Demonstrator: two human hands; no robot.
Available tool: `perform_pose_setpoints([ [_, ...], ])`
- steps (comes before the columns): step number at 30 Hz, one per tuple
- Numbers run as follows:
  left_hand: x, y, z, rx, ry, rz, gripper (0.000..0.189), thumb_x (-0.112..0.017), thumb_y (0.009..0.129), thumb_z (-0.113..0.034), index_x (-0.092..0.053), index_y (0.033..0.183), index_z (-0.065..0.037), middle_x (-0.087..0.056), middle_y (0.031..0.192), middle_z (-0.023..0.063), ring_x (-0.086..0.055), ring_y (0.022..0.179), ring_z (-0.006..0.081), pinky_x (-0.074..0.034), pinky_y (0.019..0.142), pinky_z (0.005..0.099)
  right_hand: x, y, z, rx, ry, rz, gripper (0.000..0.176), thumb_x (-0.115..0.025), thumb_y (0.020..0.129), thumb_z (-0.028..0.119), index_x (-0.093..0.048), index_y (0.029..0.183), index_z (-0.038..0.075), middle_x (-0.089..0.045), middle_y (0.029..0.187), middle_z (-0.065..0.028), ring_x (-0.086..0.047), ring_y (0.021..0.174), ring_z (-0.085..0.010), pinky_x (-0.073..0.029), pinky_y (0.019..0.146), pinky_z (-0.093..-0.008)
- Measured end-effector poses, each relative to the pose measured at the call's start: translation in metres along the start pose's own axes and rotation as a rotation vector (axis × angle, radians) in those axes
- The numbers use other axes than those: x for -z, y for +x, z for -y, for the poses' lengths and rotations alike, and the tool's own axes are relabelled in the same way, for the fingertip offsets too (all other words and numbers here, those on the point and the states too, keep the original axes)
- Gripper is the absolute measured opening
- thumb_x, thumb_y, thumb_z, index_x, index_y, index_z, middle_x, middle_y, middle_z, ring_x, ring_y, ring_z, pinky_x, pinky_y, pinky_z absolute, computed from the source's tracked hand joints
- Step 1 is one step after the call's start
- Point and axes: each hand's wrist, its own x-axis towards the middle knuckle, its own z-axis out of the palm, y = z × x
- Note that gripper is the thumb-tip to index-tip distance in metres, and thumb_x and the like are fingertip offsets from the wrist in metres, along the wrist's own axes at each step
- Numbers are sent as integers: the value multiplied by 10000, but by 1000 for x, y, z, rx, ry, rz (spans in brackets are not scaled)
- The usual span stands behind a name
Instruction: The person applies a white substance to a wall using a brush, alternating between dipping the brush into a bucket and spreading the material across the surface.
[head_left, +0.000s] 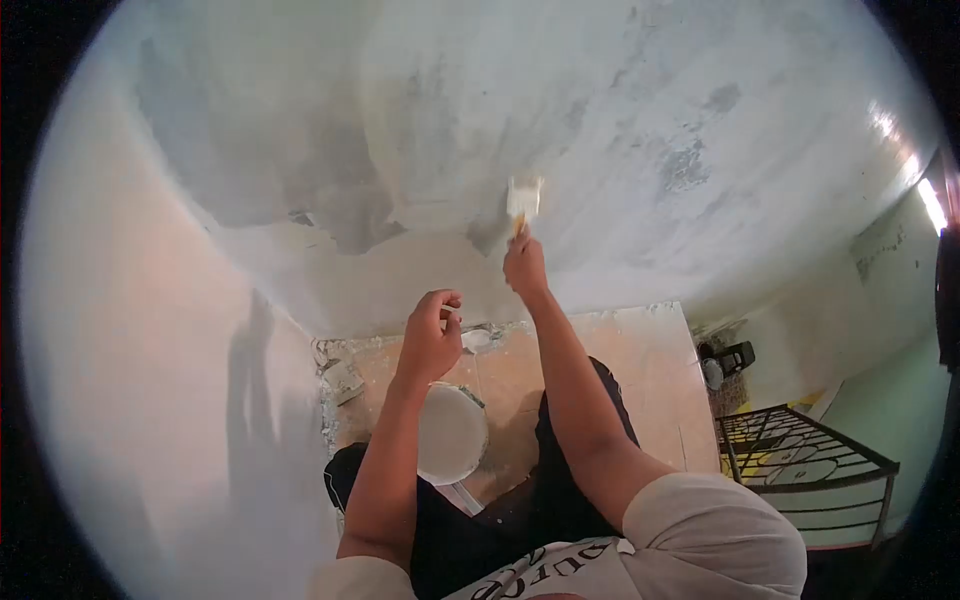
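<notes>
White paint (420,270) may run if the right hand (524,268), gripping the brush (523,198), is pressing hard; left hand (432,338) is curling closed.

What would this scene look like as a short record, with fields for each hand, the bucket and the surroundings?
right hand: grips a paintbrush by the handle, bristles against the wall
left hand: raised, fingers curled in, nothing seen in it
bucket: white, on the floor below the left hand
surroundings: patchy wall, tiled floor, black metal railing at the right
</notes>
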Motion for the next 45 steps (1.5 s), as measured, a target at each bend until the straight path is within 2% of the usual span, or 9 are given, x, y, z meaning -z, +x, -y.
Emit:
perform_pose_setpoints([
  [4,14,-9,14,-31,80,-16,277,-500,785,53,-541,1054,-1,-587,984,156,-612,814,255,-500,710,331,-31,-34,-74,-528,63,185,563,-335,953,423,-558,736,-47,-498,489,-171,-511,396,-291,-389,366,-412],
  [8,37,-16,22,56,129,76,238,-505,797,21,-570,1025,6,-602,959,178,-610,835,292,-492,727,334,-48,-51,-130,-473,-171,212,535,-363,947,412,-567,743,-38,-475,475,-136,-485,378,-268,-396,358,-408],
  [15,80,-38,59,149,354,154,166,-513,847,-68,-607,956,16,-629,922,184,-614,843,285,-484,752,354,-56,-79,-72,-358,-324,1003,398,-431,918,357,-590,914,-8,-367,453,-22,-334,349,-137,-281,328,-323],
  [21,114,-59,67,293,461,217,184,-509,838,-85,-611,965,2,-631,932,180,-615,836,294,-479,749,357,-98,-109,-93,-702,-543,1611,245,-428,828,262,-549,917,69,-360,495,28,-258,383,-89,-212,362,-273],
  [28,136,-73,74,459,425,272,174,-486,734,-40,-603,852,11,-611,929,193,-591,835,344,-462,729,402,-154,-200,-182,-875,-569,1253,142,-430,809,193,-488,727,93,-389,531,-22,-329,405,-116,-270,370,-278],
  [30,140,-78,84,427,418,249,154,-489,733,-41,-600,831,5,-605,913,191,-592,835,346,-460,721,401,-166,-223,-234,-1018,-122,960,152,-443,819,150,-481,685,86,-408,548,-34,-361,420,-133,-307,373,-289],
  [34,149,-82,82,465,462,315,192,-514,803,-72,-609,945,13,-620,909,193,-606,825,312,-474,740,366,-187,-249,-281,-1265,118,675,169,-400,873,73,-478,723,66,-438,587,-25,-391,451,-120,-317,378,-243],
  [37,150,-86,84,460,449,241,194,-520,801,-79,-608,942,20,-616,899,194,-604,826,322,-472,742,374,-200,-253,-308,-1417,277,627,177,-399,889,85,-486,737,64,-424,573,-21,-374,442,-111,-312,385,-230],
  [45,155,-86,77,510,431,268,174,-530,795,-82,-604,916,19,-605,919,200,-596,851,332,-465,754,380,-213,-260,-321,-1274,177,557,198,-415,925,155,-500,767,70,-405,556,-11,-320,407,-103,-264,358,-235],
])
